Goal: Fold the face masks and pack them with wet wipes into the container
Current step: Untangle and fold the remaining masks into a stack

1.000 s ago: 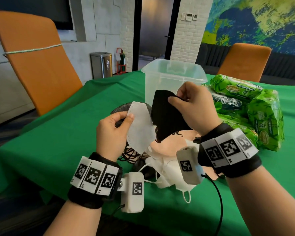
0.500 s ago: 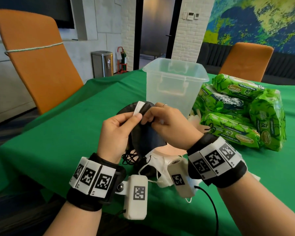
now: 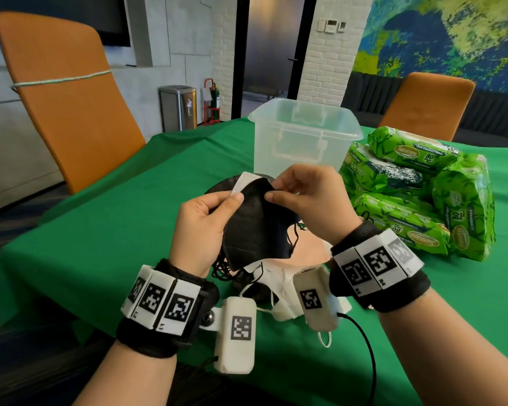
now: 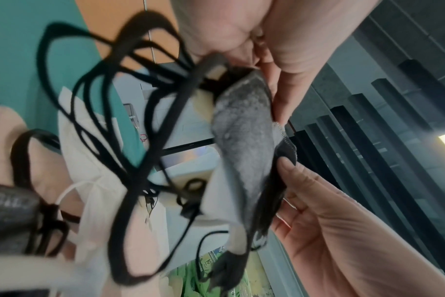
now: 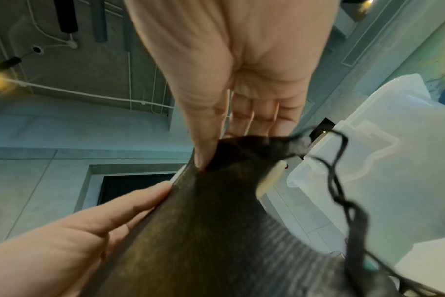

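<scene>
While held above the table:
Left hand: grip pinching black mask.
Right hand: grip pinching its top edge.
Container: twelve o'clock.

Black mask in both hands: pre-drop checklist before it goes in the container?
1. Left hand pinches the folded black fabric face mask with a white mask edge behind it: ok.
2. Right hand pinches the top edge: ok.
3. Fold fully flat: cannot tell.
4. Black ear loops tucked: not ok, they dangle.
5. Clear plastic container open and upright behind the hands: ok.
6. Green wet wipe packs packed: not ok, stacked beside the container.
</scene>
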Available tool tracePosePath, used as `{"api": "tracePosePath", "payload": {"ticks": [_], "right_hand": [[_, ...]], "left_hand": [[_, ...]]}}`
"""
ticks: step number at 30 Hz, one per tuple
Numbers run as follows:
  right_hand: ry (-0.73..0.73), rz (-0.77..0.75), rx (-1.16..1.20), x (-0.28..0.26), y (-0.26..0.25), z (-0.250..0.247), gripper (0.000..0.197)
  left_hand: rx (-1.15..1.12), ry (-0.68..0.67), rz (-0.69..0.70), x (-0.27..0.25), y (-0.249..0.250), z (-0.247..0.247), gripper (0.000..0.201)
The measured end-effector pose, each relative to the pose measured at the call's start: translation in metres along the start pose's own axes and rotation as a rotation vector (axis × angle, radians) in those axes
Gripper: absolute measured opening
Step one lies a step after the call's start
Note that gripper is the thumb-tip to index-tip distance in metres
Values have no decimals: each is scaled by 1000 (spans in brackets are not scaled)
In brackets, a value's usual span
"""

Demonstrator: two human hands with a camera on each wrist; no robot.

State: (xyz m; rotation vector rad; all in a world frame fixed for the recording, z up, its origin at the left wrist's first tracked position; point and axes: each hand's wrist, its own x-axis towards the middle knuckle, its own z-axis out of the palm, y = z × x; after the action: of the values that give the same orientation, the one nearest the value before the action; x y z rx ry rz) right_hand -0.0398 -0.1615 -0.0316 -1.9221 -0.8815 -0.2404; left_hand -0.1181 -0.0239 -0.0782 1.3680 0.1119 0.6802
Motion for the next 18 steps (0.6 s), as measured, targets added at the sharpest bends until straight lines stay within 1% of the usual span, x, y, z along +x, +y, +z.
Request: {"api": "tracePosePath", "payload": {"ticks": [3,7,8,10,13,15,18], "right_hand": [[-95,-8,45,3,0,-1,28],[-173,-62,-33,8,-3,-7,29],[-188,-73,-52,9,-4,-8,29],[-223,-89,-71,10,-7,-9,28],[-242,-74,-56,11,-8,-9,24],[-252,-41,-52,10,-6,-8,22],[-262,-37,-97,9,-4,-7,29]], "left_hand": [[32,-14,26,1,1,-2,25],[90,-65,53,0,2,-2,23],[96,-75,48,0,2,-2,22],[93,-103,38,-1,1,-1,12],[106,-145,46,-2,0,-2,17],[123,-176,53,-2,1,-2,15],[138,-213,62,-3,2,-2,20]]}}
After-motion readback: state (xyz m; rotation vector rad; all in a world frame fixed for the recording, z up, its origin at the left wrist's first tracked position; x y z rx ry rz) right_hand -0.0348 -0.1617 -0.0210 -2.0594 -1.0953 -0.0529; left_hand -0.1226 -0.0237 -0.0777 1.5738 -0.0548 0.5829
